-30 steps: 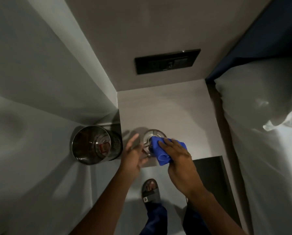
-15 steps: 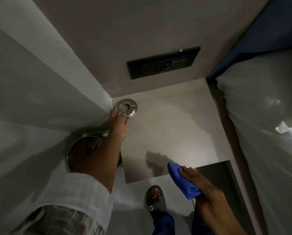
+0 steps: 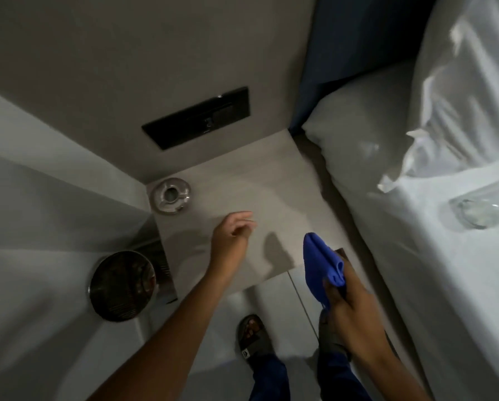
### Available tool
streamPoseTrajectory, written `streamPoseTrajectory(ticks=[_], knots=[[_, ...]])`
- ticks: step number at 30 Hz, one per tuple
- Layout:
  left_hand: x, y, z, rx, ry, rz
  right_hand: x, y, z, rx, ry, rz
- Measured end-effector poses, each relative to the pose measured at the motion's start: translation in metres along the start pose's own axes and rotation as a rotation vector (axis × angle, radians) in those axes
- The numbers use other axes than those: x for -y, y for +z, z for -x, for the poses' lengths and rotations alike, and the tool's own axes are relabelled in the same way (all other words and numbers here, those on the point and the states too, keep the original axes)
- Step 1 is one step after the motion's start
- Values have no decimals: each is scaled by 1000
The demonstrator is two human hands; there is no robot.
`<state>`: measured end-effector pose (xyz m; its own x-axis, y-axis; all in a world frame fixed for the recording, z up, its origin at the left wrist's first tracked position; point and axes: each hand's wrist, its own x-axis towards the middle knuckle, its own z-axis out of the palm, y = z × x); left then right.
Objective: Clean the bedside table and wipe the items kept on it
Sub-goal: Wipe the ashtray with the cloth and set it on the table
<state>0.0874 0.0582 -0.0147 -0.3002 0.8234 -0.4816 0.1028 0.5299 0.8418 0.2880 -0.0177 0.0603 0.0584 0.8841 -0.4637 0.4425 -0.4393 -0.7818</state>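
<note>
A round metal ashtray [image 3: 171, 199] stands in the far left corner of the grey bedside table [image 3: 260, 180], against the wall. My left hand [image 3: 232, 238] hovers over the table's middle, fingers loosely apart and holding nothing, well to the right of the ashtray. My right hand [image 3: 348, 302] is below the table's front right corner, closed around a folded blue cloth [image 3: 322, 267] that sticks up from my fist.
A metal waste bin [image 3: 122, 286] stands on the floor left of the table. A black switch panel [image 3: 197, 121] is on the wall behind. The bed with white pillows [image 3: 367, 146] lies right; a clear glass bottle [image 3: 485, 208] rests on its sheet. My sandalled feet [image 3: 252, 337] are below.
My left hand carried the ashtray from the table's front to the far left corner, let go of it and drew back to the middle. My right hand pulled the cloth off toward the front right.
</note>
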Motion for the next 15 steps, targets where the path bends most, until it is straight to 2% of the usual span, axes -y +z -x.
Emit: streamPoseTrajectory(ticks=[3, 7, 10, 12, 15], knots=[[-26, 66, 42, 182, 90, -63, -11, -45, 9, -197, 45, -43], [-74, 155, 83, 292, 298, -150, -28, -119, 19, -518, 73, -78], [-106, 219, 103, 321, 540, -284, -39, -169, 20, -711, 107, -107], [-127, 263, 112, 356, 691, -422, -48, -198, 16, -774, 108, -116], [-137, 319, 107, 448, 776, -736, -55, -224, 6, -791, 53, -107]])
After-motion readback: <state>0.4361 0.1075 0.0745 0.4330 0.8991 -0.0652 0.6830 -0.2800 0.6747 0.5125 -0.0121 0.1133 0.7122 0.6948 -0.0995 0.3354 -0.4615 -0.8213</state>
